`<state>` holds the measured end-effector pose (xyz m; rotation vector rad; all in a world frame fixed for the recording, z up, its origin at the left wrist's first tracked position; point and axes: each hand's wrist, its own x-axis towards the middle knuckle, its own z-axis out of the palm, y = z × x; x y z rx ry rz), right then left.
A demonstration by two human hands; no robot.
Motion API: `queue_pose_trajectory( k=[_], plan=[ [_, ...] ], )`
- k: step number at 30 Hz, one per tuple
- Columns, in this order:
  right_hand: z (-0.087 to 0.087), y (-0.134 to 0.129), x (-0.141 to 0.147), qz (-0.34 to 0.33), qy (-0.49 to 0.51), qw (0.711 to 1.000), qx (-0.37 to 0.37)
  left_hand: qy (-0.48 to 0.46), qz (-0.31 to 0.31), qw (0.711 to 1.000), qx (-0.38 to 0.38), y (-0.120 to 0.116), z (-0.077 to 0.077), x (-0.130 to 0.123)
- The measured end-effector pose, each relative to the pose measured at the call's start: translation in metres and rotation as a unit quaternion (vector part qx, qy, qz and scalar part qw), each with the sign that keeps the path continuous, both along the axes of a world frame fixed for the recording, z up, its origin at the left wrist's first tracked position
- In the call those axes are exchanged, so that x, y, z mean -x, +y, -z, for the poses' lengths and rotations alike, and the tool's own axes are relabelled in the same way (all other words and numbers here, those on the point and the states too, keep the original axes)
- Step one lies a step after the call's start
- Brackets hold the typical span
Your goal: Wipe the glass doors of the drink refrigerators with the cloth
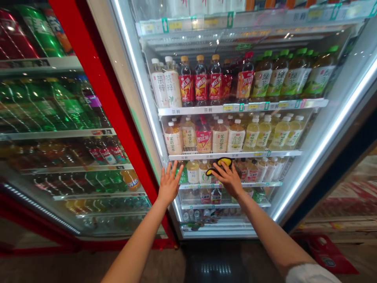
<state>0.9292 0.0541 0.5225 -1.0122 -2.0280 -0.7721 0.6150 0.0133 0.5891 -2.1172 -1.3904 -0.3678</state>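
Observation:
My left hand (pixel 169 185) is raised with its fingers spread, in front of the left edge of a lit drinks fridge (pixel 173 173). Its palm faces away from me. My right hand (pixel 229 179) reaches toward the lower middle shelves with its fingers apart. A yellow item with a black edge (pixel 225 161) shows at its fingertips, partly covered by them; I cannot tell whether the fingers touch it. Behind the hands are pale bottles (pixel 193 171) on a shelf. Above them stand a red-labelled bottle (pixel 203 135) and several yellow bottles (pixel 252 133).
A red-framed fridge (pixel 100 78) with green bottles (pixel 69 104) stands at the left. Higher in the lit fridge is a shelf (pixel 215 110) of tea bottles. A red object (pixel 326 253) lies on the floor at the lower right, beside blurred shelving (pixel 347 188).

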Motion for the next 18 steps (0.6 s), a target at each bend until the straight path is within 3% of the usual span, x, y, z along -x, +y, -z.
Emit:
queue_pose_trajectory(
  k=[3, 6, 9, 11, 14, 16, 18],
  plan=[
    [-0.024, 0.005, 0.007, 0.043, 0.071, 0.996, 0.033, -0.011, -0.012, 1.000, -0.007, 0.000, -0.001, 0.012],
    [-0.046, 0.008, 0.056, 0.072, 0.132, 0.988, 0.024, -0.008, -0.007, 1.000, 0.001, 0.003, 0.001, 0.015],
    [-0.037, 0.004, 0.093, 0.077, 0.109, 0.991, -0.031, -0.006, 0.003, 1.000, 0.008, 0.005, 0.003, 0.017],
    [-0.019, 0.000, 0.088, 0.041, 0.030, 0.998, -0.048, -0.003, 0.014, 1.000, 0.008, 0.007, 0.005, 0.022],
    [-0.003, -0.005, 0.051, -0.005, -0.069, 0.997, -0.020, 0.007, 0.033, 0.999, 0.009, 0.009, 0.008, 0.032],
    [-0.010, -0.004, 0.033, 0.016, -0.057, 0.998, -0.010, 0.011, 0.038, 0.999, 0.008, 0.010, 0.009, 0.040],
    [-0.027, 0.001, 0.039, 0.047, -0.010, 0.999, -0.013, 0.012, 0.038, 0.999, 0.005, 0.009, 0.011, 0.046]
  ],
)
